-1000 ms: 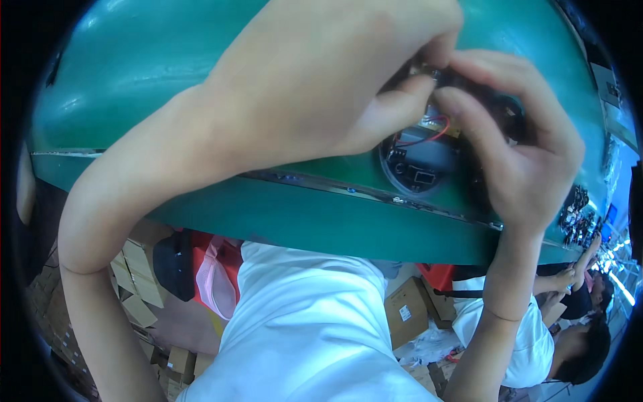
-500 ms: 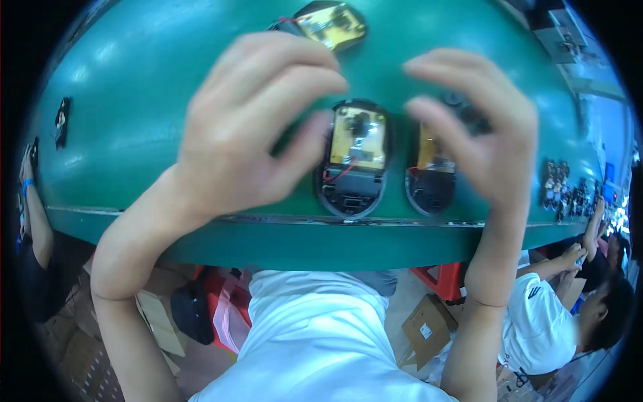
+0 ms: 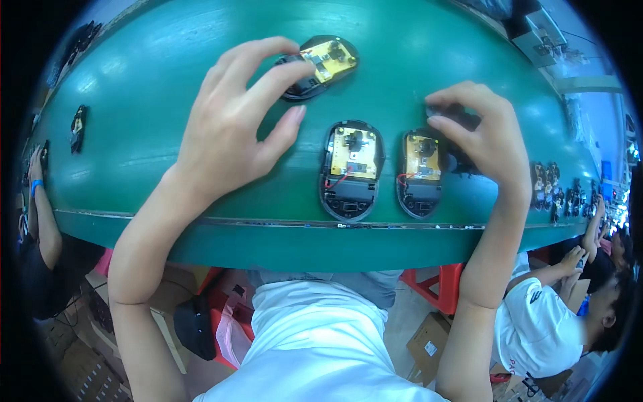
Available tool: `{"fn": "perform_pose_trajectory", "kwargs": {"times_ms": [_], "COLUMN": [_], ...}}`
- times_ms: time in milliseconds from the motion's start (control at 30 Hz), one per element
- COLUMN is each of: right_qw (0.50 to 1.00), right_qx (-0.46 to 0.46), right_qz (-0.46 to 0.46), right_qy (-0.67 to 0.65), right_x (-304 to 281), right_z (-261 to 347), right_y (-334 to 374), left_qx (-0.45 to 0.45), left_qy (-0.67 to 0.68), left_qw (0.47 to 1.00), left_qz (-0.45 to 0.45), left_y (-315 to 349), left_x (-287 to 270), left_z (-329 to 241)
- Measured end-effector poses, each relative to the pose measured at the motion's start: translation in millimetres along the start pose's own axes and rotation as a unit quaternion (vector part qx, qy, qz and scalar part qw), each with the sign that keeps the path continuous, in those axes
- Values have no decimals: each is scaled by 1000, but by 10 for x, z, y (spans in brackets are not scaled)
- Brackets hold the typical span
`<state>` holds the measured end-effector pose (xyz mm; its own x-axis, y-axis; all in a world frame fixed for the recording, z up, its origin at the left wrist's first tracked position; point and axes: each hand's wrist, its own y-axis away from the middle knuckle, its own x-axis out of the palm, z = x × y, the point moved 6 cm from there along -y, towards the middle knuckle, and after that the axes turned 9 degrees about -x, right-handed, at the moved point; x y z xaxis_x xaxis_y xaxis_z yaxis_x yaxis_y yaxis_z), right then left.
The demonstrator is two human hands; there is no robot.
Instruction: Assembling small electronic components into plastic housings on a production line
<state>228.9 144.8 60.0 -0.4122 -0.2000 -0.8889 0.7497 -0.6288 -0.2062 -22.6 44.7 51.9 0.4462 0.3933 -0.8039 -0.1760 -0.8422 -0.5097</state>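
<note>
Three opened computer mice with yellow circuit boards lie on the green table. My left hand is open, thumb spread away, its fingertips over the near left end of the far mouse; whether they touch it I cannot tell. The middle mouse lies straight in front of me, a red wire across its lower half. Beside it is a narrower-looking right mouse. My right hand pinches a small dark round part between thumb and forefinger. Under that hand sit more dark parts, partly hidden.
A small dark assembly lies at the far left of the table. Several dark parts stand in a group at the right. Co-workers sit on both sides. Below the table edge are a red stool and a cardboard box.
My left hand has drawn back from the middle mouse toward the far mouse, which appears closer to me. My right hand's fingers have closed in a pinch on a small part.
</note>
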Motion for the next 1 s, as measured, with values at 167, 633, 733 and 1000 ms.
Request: {"fn": "perform_pose_trajectory", "kwargs": {"times_ms": [167, 633, 733, 1000], "right_qw": [998, 966, 974, 988], "right_qx": [7, -55, -58, -88], "right_qz": [-50, -102, -76, -22], "right_qy": [-24, -233, -207, -123], "right_x": [58, 331, 449, 538], "right_z": [42, 471, 541, 706], "right_y": [-42, -385, -433, -404], "left_qx": [-16, -94, -93, -89], "left_qy": [21, 120, 114, 96], "left_qw": [998, 988, 988, 991], "left_qz": [54, -12, 35, 39], "left_y": [50, 5, 57, 59], "left_x": [119, 80, 183, 210], "left_z": [50, 250, 164, 258]}}
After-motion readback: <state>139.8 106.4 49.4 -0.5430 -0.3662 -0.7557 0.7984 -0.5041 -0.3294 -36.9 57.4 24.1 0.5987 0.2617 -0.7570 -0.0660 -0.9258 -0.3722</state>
